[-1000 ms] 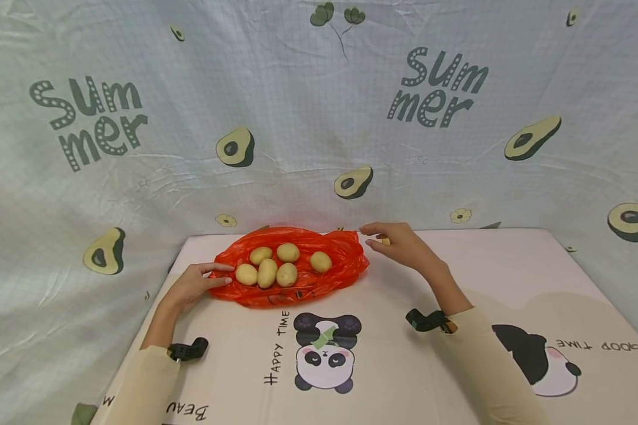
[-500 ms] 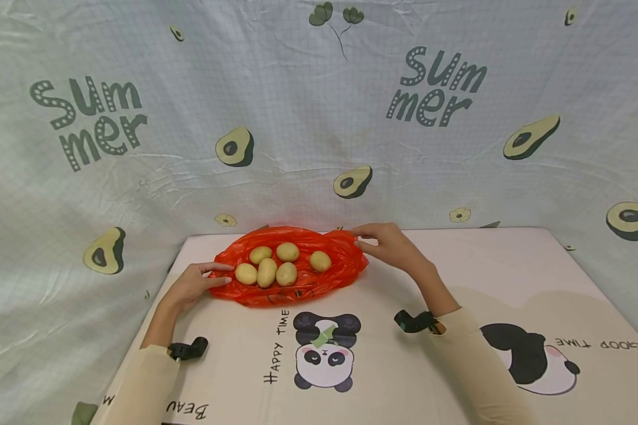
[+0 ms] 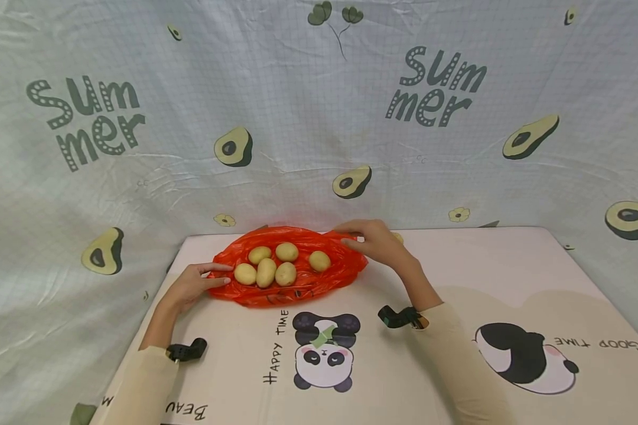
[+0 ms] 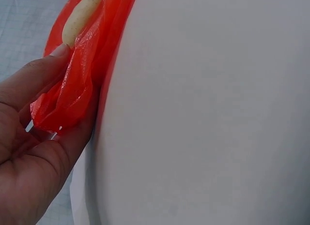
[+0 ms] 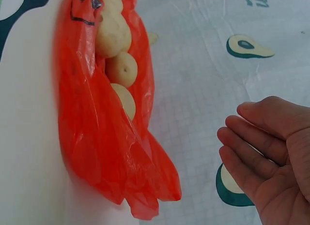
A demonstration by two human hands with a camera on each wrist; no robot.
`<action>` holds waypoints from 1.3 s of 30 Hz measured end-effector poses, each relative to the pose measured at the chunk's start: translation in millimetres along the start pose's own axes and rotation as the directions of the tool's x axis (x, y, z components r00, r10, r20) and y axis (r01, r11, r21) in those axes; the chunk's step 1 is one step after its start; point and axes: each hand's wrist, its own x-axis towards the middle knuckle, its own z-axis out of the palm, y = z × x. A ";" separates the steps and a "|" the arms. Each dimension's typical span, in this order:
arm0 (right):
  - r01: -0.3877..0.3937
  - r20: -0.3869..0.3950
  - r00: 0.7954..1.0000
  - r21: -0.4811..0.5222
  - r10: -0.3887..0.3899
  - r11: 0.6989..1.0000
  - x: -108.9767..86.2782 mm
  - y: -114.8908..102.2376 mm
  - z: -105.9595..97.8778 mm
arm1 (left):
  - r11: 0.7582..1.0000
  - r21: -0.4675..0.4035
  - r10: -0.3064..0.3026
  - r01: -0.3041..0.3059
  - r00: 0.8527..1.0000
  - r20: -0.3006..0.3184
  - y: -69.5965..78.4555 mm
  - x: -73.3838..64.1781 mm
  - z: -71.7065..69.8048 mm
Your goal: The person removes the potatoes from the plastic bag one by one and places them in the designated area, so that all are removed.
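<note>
Head view: relaxed right fingers [image 3: 350,226] have moved leftward; left fingers [image 3: 215,267] grip red bag [image 3: 302,261].

"Site type?"
"From where I stand, a makeshift recording booth. Home or lab, can't tell."
"Evidence?"
"Avocado-and-SUMMER sheet [image 3: 292,106] hangs behind the panda-print tabletop [image 3: 393,372] and along both sides. Small black cameras [image 3: 188,350] strapped to a person's forearms [image 3: 159,330]."

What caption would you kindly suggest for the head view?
Six potatoes in a red bag, with hands at either end.
</note>
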 end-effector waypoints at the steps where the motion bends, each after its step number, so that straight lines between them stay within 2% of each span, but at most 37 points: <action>1: -0.005 0.003 1.000 0.006 0.005 1.000 1.7 0.3 1.1 | 1.000 -0.002 -0.002 0.002 1.000 -0.002 0.4 -0.4 0.1; 18: -0.051 0.178 0.983 0.052 0.041 0.997 28.6 17.0 12.8 | 1.000 -0.007 -0.006 0.006 1.000 0.012 3.0 -2.8 0.6; 25: -0.078 0.271 0.961 0.060 0.058 0.995 42.9 22.9 18.8 | 1.000 -0.012 -0.008 0.008 1.000 0.009 3.5 -2.8 0.9; 31: -0.100 0.381 0.922 0.060 0.070 0.993 51.6 30.5 28.4 | 1.000 -0.011 -0.011 0.012 1.000 0.007 2.7 -1.9 1.5; 39: -0.123 0.419 0.903 0.030 0.099 0.992 58.2 29.2 35.0 | 1.000 -0.014 -0.006 0.006 1.000 0.007 2.3 -1.5 1.0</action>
